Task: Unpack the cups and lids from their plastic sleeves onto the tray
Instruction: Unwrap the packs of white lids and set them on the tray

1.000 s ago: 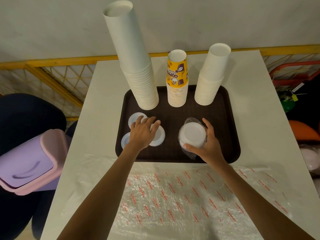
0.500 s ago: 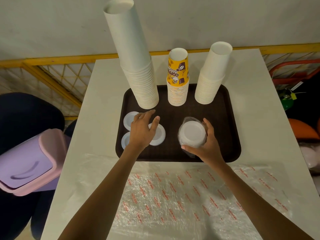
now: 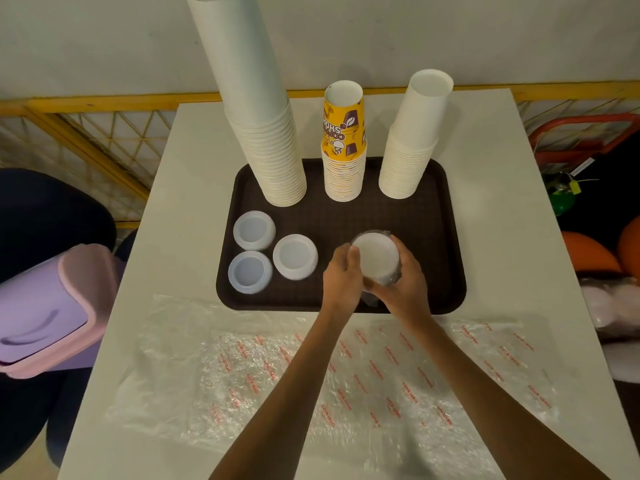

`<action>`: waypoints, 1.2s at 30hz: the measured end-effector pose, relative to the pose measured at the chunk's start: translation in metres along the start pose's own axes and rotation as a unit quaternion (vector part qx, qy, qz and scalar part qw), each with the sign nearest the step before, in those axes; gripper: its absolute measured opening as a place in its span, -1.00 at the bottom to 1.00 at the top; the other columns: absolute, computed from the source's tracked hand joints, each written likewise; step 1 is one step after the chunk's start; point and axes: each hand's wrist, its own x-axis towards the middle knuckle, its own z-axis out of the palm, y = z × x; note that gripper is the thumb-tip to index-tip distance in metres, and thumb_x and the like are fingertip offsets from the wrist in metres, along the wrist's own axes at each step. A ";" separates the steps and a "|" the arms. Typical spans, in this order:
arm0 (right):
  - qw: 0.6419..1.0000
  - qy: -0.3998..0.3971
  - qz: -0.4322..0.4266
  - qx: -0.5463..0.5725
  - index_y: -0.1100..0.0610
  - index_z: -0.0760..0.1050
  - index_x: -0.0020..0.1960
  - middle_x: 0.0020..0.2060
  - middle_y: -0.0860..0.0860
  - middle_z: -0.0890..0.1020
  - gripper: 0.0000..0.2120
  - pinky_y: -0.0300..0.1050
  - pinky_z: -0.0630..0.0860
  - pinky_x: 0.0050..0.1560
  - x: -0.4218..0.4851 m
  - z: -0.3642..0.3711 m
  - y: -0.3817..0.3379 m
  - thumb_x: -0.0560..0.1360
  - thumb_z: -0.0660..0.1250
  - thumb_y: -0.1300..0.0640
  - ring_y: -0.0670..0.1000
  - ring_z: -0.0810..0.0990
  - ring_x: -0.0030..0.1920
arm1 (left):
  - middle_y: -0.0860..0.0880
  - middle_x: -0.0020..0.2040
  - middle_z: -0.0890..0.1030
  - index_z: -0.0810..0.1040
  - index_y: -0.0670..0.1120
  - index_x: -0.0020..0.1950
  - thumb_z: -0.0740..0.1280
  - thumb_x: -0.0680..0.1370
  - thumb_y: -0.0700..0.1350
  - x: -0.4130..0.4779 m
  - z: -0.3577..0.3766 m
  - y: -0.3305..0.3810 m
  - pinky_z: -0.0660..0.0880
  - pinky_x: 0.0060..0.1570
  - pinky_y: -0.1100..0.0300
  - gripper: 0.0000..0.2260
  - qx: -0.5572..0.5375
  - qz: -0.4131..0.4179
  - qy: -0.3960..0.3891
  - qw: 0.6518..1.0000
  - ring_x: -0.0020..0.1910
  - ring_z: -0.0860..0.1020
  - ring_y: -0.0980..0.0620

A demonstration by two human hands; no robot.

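Plastic lid stack (image 3: 375, 259), still in clear sleeve (image 3: 386, 279), held over tray (image 3: 450, 216), front-R. L hand (image 3: 343, 275) + R hand (image 3: 403, 287): fingers curled round stack sides. Prob. light; film slick, lids thin, flexy. Grip stack sides, peel sleeve off.

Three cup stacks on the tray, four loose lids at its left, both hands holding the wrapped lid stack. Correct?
Head view shows three loose lids, not four. The cup stacks, tray, and left hand and right hand on the wrapped lid stack are as stated.
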 end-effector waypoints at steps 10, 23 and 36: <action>0.973 -0.081 0.176 0.125 0.09 0.36 0.37 0.25 0.03 0.45 -0.64 -0.11 0.46 0.21 0.011 -0.023 -0.006 0.58 0.25 0.14 0.06 0.41 0.30 | -0.11 0.31 0.43 0.29 -0.15 0.42 0.12 0.65 0.03 0.000 0.005 -0.012 0.47 0.13 0.21 -0.59 -0.018 -0.046 -0.008 0.999 0.27 0.44 -0.06; 0.863 -0.124 0.365 0.328 0.05 0.41 0.14 0.12 0.08 0.54 -0.68 -0.12 0.53 -0.05 -0.006 -0.049 -0.050 0.49 0.33 -0.08 0.07 0.53 0.13 | -0.02 0.20 0.51 0.41 -0.03 0.30 0.31 0.48 0.23 -0.047 -0.011 0.000 0.59 0.01 0.21 -0.50 -0.127 -0.001 -0.002 0.992 0.13 0.54 -0.02; 0.737 -0.272 0.462 0.412 0.05 0.38 0.36 0.21 0.18 0.56 -0.39 0.03 0.59 -0.17 -0.064 -0.051 -0.070 0.38 0.39 -0.15 0.21 0.56 0.18 | -0.02 0.25 0.50 0.41 0.00 0.26 0.24 0.43 0.33 -0.114 -0.043 0.002 0.52 0.16 0.01 -0.46 -0.025 -0.120 0.073 0.990 0.16 0.50 -0.03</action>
